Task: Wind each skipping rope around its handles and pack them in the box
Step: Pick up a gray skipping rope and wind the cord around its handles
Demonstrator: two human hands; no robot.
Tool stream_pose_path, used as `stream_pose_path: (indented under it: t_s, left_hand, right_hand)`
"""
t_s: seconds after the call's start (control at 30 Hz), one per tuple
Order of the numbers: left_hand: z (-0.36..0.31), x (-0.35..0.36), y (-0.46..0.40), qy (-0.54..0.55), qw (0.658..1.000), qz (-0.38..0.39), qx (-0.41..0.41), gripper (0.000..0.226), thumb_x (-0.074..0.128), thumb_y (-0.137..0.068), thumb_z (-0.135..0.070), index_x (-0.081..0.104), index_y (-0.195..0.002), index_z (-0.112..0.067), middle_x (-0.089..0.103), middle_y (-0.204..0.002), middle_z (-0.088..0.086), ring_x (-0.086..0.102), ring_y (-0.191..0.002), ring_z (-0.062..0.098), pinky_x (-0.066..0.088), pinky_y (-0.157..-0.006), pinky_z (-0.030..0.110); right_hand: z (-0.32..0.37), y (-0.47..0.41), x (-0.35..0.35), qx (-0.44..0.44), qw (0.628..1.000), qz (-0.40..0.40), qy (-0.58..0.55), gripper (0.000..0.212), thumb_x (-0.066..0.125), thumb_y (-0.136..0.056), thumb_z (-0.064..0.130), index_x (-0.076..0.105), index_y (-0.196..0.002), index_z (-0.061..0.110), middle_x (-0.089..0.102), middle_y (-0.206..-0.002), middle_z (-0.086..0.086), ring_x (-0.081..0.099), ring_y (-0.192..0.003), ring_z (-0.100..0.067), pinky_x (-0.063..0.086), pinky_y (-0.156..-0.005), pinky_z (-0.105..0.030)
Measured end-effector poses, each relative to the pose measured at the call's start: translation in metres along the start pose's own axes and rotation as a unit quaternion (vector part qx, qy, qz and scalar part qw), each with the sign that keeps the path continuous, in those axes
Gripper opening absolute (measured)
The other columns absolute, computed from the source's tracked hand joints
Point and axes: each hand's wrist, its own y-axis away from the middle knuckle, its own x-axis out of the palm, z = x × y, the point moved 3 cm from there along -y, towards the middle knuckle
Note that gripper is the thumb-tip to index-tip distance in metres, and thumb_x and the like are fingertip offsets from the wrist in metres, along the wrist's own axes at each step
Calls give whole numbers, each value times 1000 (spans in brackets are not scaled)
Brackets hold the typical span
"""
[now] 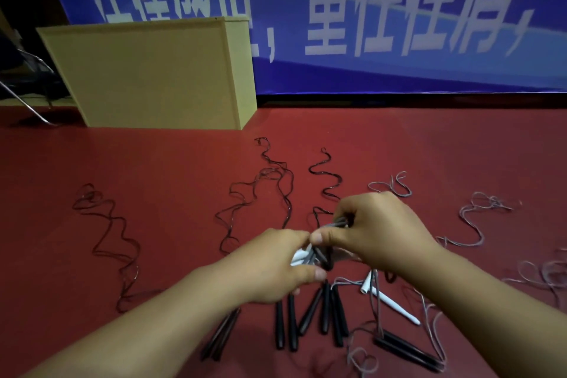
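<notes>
Floor: red floor (pixel 153 163), blue banner (pixel 399 24) behind.
Held rope: handle bundle (pixel 316 255) above the floor, between both hands.
Left hand (pixel 270 267): fingers curled round the bundle.
Right hand (pixel 377 227): fingers pinching grey cord (pixel 334 223).
Loose handles (pixel 306 316): on the floor, below the hands.
Box (pixel 147 77): far left, well apart.

Black handles (pixel 310 316), red floor (pixel 153 163)

Dim, soft, blurred; edges bowed by wide-angle distortion.
</notes>
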Motion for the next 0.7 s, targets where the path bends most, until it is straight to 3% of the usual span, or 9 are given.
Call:
stream_pose_path:
  t_s: [0.1,0.23,0.4,0.53,0.7]
  left_hand:
    - [-3,-5,6,-19,1000,14,9,14,67,-88,-42,56,-88,-34,66,-66,-8,62,-59,2,42,-57,21]
    - [-5,-1,12,-45,997,65,16,31,69,-86,-44,54,-84,-17,68,-77,1,61,-67,18,50,-66,38]
    - [-12,-6,24,79,986,142,27,20,69,-90,-31,61,-98,-15,63,-66,-5,55,-58,12,45,-54,26]
    - [-16,-9,32,195,965,170,28,22,67,-93,-23,62,-110,-10,57,-66,2,53,-56,11,43,-45,22]
    - [-14,-13,38,333,926,173,46,30,63,-94,-23,56,-119,-8,52,-60,-7,45,-47,4,36,-39,14]
  right_hand:
    - [-13,-4,0,63,995,37,-71,66,72,-49,78,59,-60,14,58,-46,6,54,-47,-9,43,-51,-29]
    - [-22,2,12,90,951,157,-250,61,84,-48,59,63,-67,4,58,-56,-4,49,-53,-14,40,-54,-26]
    - [-18,10,12,93,891,183,-404,31,80,-63,34,63,-77,11,50,-58,-1,41,-47,-11,33,-44,-19]
    - [-8,15,9,108,829,209,-507,8,60,-90,11,56,-84,9,50,-49,7,42,-36,-3,36,-35,-15]
    - [-1,14,11,113,752,213,-613,9,67,-80,17,64,-87,14,56,-62,1,50,-48,-9,42,-45,-19]
